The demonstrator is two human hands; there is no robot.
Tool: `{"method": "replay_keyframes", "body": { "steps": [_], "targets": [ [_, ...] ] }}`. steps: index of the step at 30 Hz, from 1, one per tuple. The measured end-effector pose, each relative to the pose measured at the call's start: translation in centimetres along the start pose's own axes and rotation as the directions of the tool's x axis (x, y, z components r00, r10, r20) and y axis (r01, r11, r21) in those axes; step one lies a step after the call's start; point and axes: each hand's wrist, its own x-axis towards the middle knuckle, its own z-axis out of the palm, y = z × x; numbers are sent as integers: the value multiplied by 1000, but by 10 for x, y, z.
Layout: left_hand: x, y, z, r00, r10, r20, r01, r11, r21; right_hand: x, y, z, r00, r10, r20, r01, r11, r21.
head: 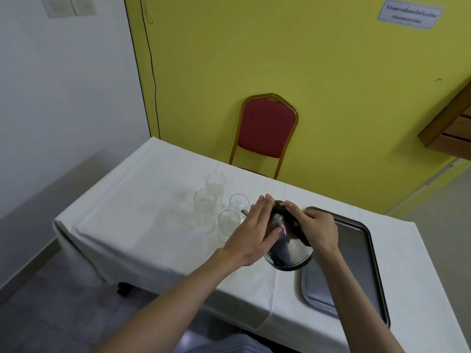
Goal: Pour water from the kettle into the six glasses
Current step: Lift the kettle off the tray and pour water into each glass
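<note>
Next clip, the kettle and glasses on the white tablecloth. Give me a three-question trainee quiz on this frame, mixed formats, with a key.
1. True or false: the kettle stands upright on the metal tray.
2. Multiple choice: what does the right hand hold? A) a glass B) the kettle's dark handle C) the tray's rim
3. Short answer: where does the left hand rest, and toward what is the spout tipped?

Key:
1. False. It is tilted, lifted off the tray, over the tablecloth.
2. B.
3. Flat against the kettle's lid and upper body, steadying it; the spout points at the short glass nearest the hands. Four glasses show clearly; no stream is discernible.
</note>
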Motion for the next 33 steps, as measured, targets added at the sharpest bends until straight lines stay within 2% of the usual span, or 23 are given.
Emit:
{"method": "replay_keyframes", "body": {
  "steps": [3, 7, 10, 14, 18, 23, 33],
  "targets": [
    [1, 6, -1, 999, 52, -1, -51, 998, 32, 0, 12, -4, 995, 100, 19, -102, 984, 145],
    [5, 14, 0, 990, 135, -31, -131, 986, 106, -6, 19, -11, 982, 156, 104, -185, 900, 394],
    [7, 19, 3, 987, 159, -39, -153, 980, 128, -9, 23, -16, 980, 162, 118, -198, 867, 457],
    [2, 17, 9, 991, 130, 21, -132, 986, 105, -5, 29, -19, 977, 184, 104, -209, 909, 359],
    [-4, 15, 18, 991, 87, 98, -94, 993, 70, 1, 33, -22, 991, 127, 33, -129, 986, 103],
    [-6, 15, 25, 992, 21, 128, -18, 999, -30, 2, 18, -29, 999, 27, 35, -22, 990, -142],
    [-7, 18, 34, 996, -18, 86, 27, 994, -103, 9, 8, -29, 993, -115, 12, 113, 946, -305]
  ]
}}
